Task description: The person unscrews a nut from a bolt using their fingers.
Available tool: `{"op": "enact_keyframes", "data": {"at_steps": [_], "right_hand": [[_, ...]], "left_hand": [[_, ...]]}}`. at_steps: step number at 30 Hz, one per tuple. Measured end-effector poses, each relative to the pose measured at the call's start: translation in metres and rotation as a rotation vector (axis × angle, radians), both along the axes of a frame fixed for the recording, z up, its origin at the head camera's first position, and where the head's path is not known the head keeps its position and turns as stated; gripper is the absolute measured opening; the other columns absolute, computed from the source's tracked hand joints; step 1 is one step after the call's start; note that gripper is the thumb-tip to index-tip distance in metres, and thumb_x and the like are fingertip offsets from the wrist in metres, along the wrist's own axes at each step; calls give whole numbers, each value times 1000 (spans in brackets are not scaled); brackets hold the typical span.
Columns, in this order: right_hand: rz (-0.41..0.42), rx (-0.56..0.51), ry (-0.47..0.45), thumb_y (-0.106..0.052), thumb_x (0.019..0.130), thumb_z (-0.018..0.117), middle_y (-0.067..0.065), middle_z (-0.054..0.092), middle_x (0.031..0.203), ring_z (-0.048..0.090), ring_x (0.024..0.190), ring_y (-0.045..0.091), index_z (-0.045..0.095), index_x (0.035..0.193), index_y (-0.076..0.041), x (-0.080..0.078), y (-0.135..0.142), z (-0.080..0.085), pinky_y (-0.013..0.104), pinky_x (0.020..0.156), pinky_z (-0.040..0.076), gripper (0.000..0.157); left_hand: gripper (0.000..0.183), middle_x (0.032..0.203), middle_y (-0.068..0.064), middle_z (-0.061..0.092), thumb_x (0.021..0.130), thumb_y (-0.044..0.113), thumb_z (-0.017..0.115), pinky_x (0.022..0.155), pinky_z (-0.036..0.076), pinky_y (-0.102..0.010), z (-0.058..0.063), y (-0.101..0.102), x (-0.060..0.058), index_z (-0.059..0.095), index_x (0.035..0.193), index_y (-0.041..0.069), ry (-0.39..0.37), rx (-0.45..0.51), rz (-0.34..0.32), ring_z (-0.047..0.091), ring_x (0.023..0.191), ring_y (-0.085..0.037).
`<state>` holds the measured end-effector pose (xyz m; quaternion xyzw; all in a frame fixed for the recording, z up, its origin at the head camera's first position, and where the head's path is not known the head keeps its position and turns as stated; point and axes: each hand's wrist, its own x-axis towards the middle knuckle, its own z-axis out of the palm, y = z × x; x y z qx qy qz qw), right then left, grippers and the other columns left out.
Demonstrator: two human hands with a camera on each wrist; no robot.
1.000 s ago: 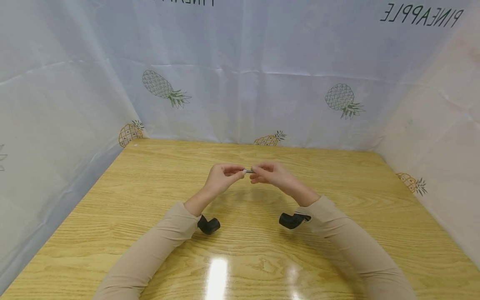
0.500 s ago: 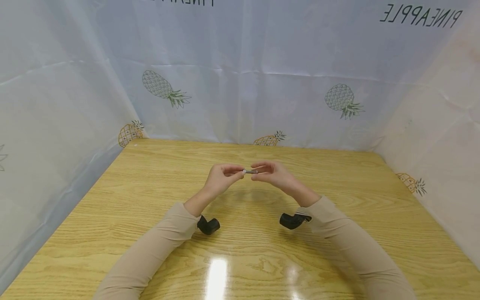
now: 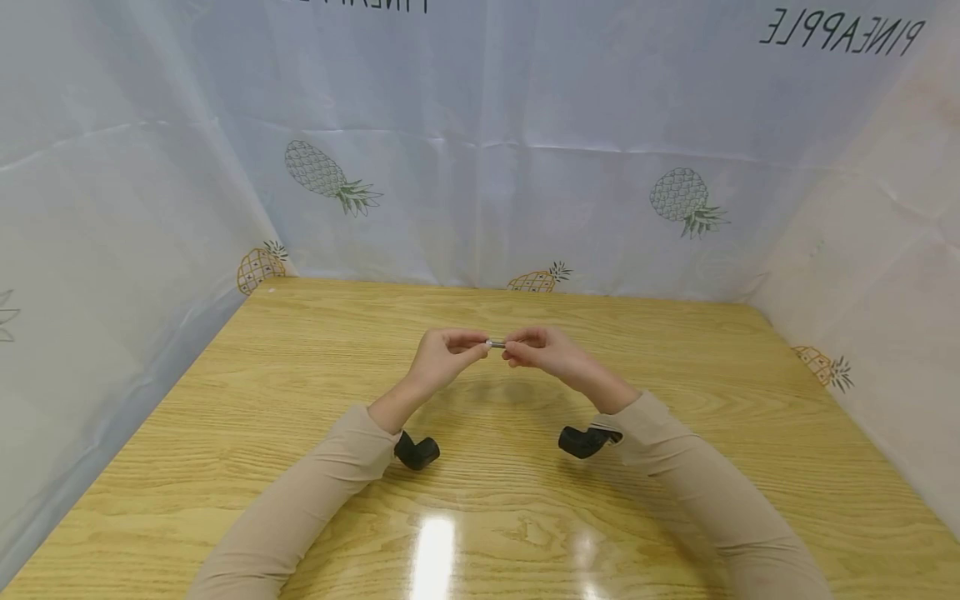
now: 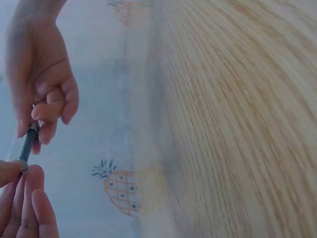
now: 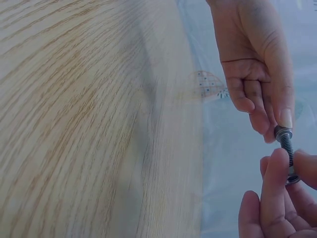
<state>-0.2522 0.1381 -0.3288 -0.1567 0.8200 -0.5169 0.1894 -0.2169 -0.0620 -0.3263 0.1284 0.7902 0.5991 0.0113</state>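
A metal bolt (image 3: 497, 343) is held level above the table between both hands. My left hand (image 3: 446, 357) pinches its head (image 5: 283, 132) between thumb and fingers. In the right wrist view, the threaded shank (image 5: 287, 145) shows between the hands. A shiny nut (image 5: 292, 178) sits round the far end of the shank. The thumb and forefinger of my right hand (image 3: 551, 350) close on this nut, partly covering it. The other fingers of the right hand curl loosely in the left wrist view.
Both hands are over a wood-grain table (image 3: 495, 500). Behind it and at both sides hangs a pale curtain (image 3: 480, 208) printed with pineapples. Black angled pieces (image 3: 420, 452) stick out beneath both beige sleeves (image 3: 300, 508).
Half a second ago the right thumb and fingers were spread apart around the bolt's end; now they pinch together there. The left hand has kept its place on the bolt.
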Motion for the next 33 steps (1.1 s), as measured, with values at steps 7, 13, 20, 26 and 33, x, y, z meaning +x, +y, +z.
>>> {"op": "enact_keyframes", "data": {"at_steps": [7,13,20,26,33], "right_hand": [[-44,13,54,-20,89,58,21,57,118,56,108,28,57,116,-6,1,-1,-2,49,100,39,30],[-53,-17,39,-21,88,60,17,55,122,55,110,28,54,121,-6,2,-1,0,49,100,39,37],[-3,-29,-39,-38,95,43,16,62,113,62,99,20,50,126,-1,-1,-1,1,35,95,47,48],[-2,-25,-51,-30,97,41,10,65,100,62,95,23,52,122,4,0,-2,2,33,93,48,43],[-12,-29,-15,-24,93,52,19,59,120,55,112,32,52,122,-1,2,1,2,44,101,40,37]], "left_hand": [[26,106,-19,66,87,13,61,80,53,-31,0,0,0,65,108,-1,-5,-1,-6,66,94,-27],[26,106,-20,66,87,13,61,81,53,-32,1,0,0,65,109,-1,-8,-6,-7,65,95,-30],[26,106,-19,66,87,13,61,82,52,-33,1,1,0,65,109,-1,-9,-16,1,65,95,-27],[26,106,-18,66,87,14,61,83,52,-33,1,1,0,65,109,-1,-8,-15,-2,65,94,-26],[27,106,-19,66,87,14,60,83,52,-33,2,1,2,65,109,-1,0,-12,-13,65,95,-28]]}}
